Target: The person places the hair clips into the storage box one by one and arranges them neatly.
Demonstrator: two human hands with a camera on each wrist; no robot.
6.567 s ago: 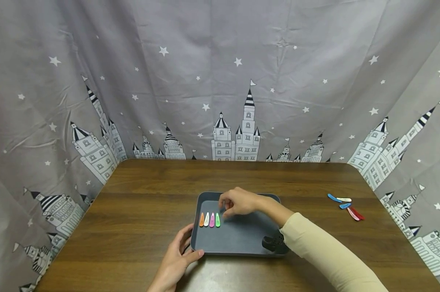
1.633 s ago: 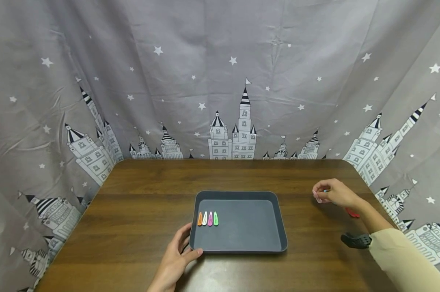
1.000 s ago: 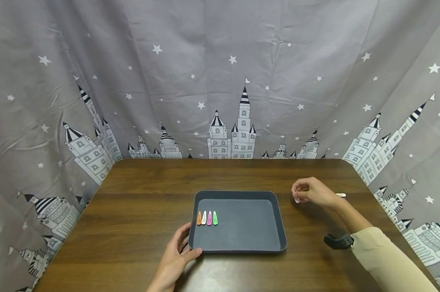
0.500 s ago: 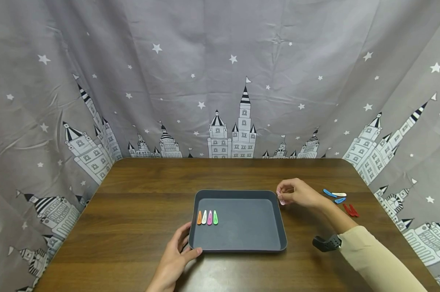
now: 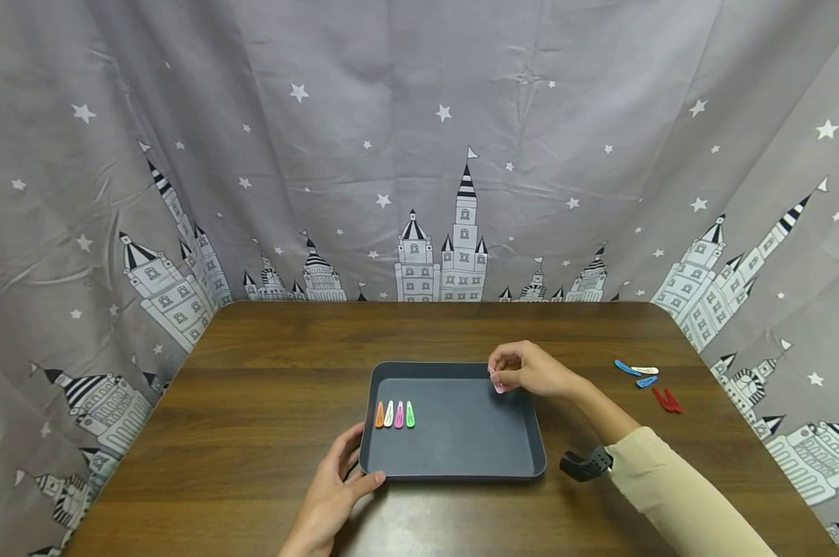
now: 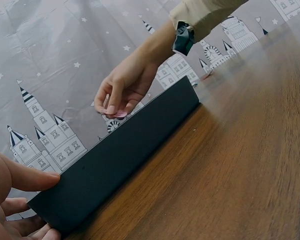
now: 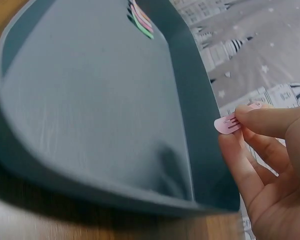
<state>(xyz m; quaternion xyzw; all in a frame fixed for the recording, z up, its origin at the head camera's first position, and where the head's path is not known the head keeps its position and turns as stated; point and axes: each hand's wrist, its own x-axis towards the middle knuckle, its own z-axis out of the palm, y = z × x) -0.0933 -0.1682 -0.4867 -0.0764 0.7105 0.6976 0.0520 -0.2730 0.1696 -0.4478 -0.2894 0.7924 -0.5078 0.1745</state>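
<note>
My right hand (image 5: 531, 370) pinches a light pink snap hair clip (image 7: 230, 123) between thumb and fingers, above the far right part of a dark grey tray (image 5: 461, 441). My left hand (image 5: 332, 483) grips the tray's near left corner, thumb on the rim and fingers along the outer side. Inside the tray, at its left, a row of upright clips lies side by side: orange (image 5: 379, 415), white (image 5: 388, 414), bright pink (image 5: 399, 415) and green (image 5: 410, 414). In the left wrist view, the tray wall (image 6: 125, 145) hides its inside.
At the right of the wooden table (image 5: 273, 371) lie two blue clips (image 5: 627, 367), a cream clip (image 5: 645, 370) and red clips (image 5: 667, 400). A grey castle-print curtain (image 5: 419, 116) hangs behind the table. A black band (image 5: 587, 465) is on my right wrist.
My right hand picked up the light pink clip from the pile at the right and carried it left, over the tray. My left hand keeps its grip on the corner.
</note>
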